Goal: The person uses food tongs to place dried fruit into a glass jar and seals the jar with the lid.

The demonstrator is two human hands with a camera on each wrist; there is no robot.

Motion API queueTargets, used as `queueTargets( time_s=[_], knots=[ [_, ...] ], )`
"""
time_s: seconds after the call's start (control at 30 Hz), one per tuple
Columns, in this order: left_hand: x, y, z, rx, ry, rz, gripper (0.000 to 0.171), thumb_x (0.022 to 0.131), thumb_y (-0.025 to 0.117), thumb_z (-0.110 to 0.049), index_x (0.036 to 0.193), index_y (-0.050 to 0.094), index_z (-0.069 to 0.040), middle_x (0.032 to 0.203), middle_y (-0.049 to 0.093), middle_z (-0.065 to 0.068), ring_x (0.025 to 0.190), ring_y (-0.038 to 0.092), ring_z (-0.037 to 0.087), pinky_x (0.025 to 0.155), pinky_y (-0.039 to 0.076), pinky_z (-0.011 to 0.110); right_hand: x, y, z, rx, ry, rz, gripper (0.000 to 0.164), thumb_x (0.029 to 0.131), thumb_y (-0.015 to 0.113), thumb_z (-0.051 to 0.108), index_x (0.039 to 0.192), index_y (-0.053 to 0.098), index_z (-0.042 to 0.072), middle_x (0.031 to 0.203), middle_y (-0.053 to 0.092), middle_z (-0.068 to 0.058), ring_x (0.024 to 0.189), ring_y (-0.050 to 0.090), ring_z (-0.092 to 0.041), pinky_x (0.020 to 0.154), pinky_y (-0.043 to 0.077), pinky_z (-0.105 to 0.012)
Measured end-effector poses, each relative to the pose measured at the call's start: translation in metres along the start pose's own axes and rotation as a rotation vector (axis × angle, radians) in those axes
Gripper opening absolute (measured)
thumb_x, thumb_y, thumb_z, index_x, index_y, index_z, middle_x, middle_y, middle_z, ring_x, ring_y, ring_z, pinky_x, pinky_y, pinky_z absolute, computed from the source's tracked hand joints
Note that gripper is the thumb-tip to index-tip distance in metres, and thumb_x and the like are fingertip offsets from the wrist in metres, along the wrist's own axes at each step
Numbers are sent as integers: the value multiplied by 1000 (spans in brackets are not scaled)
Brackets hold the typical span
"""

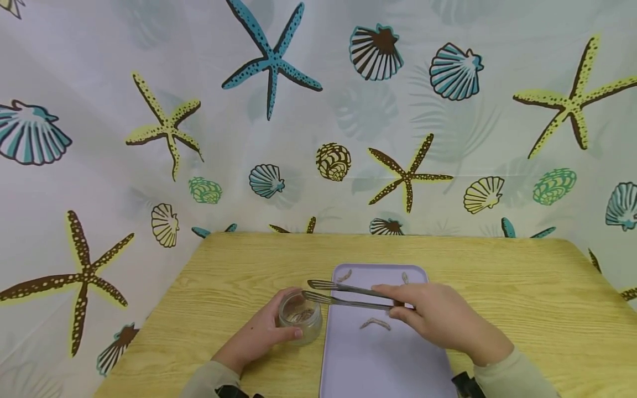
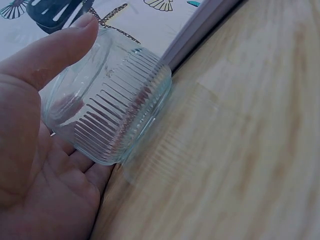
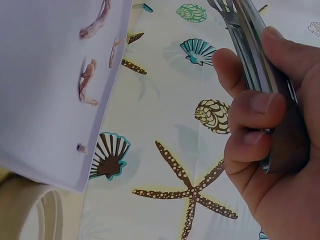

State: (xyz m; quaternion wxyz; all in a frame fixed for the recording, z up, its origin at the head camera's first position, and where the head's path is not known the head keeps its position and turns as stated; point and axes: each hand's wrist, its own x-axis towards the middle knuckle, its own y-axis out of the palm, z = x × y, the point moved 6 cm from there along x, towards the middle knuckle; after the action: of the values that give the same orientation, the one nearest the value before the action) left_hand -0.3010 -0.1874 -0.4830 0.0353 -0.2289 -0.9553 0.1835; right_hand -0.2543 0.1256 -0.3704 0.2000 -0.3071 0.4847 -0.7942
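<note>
Plainly, ribbed glass jar (image 1: 307, 325) and metal tongs (image 1: 358, 303) in the hands (image 1: 266, 330) (image 1: 440, 315)

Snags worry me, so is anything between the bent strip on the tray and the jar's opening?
Between the bent strip and the jar, only the tray's raised left rim and the jar's lip stand. No lid shows. In the head view, the left hand grips the jar's side and the tongs overlap the jar's far edge.
</note>
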Motion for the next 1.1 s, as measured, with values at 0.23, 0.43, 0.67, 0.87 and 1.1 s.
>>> queueTargets(
  time_s=[0.23,0.43,0.67,0.87,1.1],
  knots=[
    [2,0,-4,-3,22,10,80,90,79,-27,155,33,-19,154,45,7,143,38,26,117,23,50,-1,2,-16,-8,77,14,46,99,63,41,145,57,34,96,64,25,76,54,2,66,45,-28],
    [4,2,-3,-25,14,20,82,90,79,-27,156,31,-18,153,45,4,143,38,24,116,24,49,-2,1,-36,-33,156,45,51,100,59,47,148,54,31,95,61,23,72,52,-1,65,44,-29],
    [2,0,1,0,7,-2,85,89,81,-28,157,32,-16,150,48,0,141,40,21,116,22,47,7,-5,-60,-72,181,81,50,98,68,29,147,56,26,92,63,17,71,52,-5,65,45,-32],
    [2,-1,2,9,7,-15,83,89,80,-28,156,32,-15,150,49,0,142,40,22,116,22,49,24,-5,-77,-95,197,181,51,98,70,28,147,55,27,94,62,18,78,56,-5,70,47,-34],
    [4,0,4,4,12,-5,81,90,79,-29,155,33,-17,150,48,1,141,40,23,115,25,50,37,-1,-92,-59,171,274,50,100,67,29,148,54,27,97,65,23,94,61,-8,80,49,-38]
  ],
)
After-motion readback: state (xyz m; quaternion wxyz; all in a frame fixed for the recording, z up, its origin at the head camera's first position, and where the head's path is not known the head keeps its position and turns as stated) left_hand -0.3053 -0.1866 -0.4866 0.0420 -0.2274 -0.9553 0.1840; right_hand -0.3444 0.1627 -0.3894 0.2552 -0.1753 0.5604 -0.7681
